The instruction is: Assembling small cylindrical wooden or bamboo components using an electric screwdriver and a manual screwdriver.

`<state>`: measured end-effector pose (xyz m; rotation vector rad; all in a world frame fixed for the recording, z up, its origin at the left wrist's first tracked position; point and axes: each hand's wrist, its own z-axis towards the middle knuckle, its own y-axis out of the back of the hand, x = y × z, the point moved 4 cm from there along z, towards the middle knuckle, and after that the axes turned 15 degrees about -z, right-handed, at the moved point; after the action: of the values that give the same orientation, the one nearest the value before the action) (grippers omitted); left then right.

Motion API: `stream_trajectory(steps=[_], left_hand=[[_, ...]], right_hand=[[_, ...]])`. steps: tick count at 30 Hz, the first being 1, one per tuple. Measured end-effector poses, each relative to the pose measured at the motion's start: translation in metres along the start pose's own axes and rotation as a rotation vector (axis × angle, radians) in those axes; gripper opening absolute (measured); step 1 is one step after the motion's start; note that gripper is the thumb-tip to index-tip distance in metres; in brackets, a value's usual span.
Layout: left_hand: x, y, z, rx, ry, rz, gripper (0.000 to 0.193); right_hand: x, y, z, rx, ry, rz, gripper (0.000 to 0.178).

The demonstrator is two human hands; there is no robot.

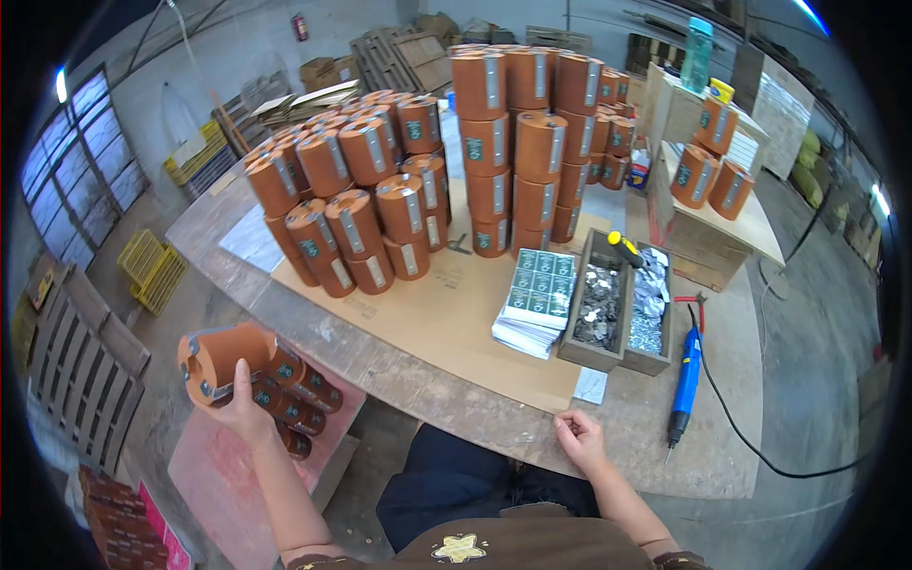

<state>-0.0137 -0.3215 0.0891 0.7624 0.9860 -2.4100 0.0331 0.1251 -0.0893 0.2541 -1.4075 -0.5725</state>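
Cylinder [220, 359] in your left hand [242, 404]: you grip an orange-brown one, held out to your left, off the table [399, 375] edge and above a low pink surface [223, 475] where a few more such cylinders [302, 399] lie on their sides. Its near end shows a small metal fitting; whether it carries a label cannot be told from here. Judging by the stacks, much looks already handled: a big pile [351, 199] sits on the cardboard sheet [446, 313] at table centre, and a taller stack [527, 133] rises behind it, all with silver strips and green tags. The few by your left side seem to be what is left.

Further right lies a stack of green labels [539, 296], then a wooden tray [617, 309] of small metal pieces with a yellow-handled tool on it, then a blue power screwdriver [684, 375] with its cable trailing off. Your right hand [579, 439] rests loosely curled and empty on the table edge, near the cardboard's corner. Nothing lies between that hand and the labels or tray.
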Motion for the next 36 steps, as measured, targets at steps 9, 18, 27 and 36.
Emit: stream_trajectory(steps=[9,18,27,36], left_hand=[[0.003,-0.127,-0.063,0.441,0.203,-0.238,0.078],[-0.011,-0.288,-0.090,0.851,0.400,-0.430,0.079],[0.023,-0.482,-0.076,0.753,0.286,-0.201,0.077],[0.051,-0.515,-0.098,0.700,0.237,0.251,0.086]], right_hand=[[-0.003,0.005,-0.003,0.002,-0.069,0.222,0.006],[-0.004,0.007,-0.002,0.001,-0.046,0.255,0.008],[-0.006,0.008,0.002,-0.016,-0.041,0.238,0.008],[-0.009,0.008,0.004,-0.031,-0.078,0.260,0.010]])
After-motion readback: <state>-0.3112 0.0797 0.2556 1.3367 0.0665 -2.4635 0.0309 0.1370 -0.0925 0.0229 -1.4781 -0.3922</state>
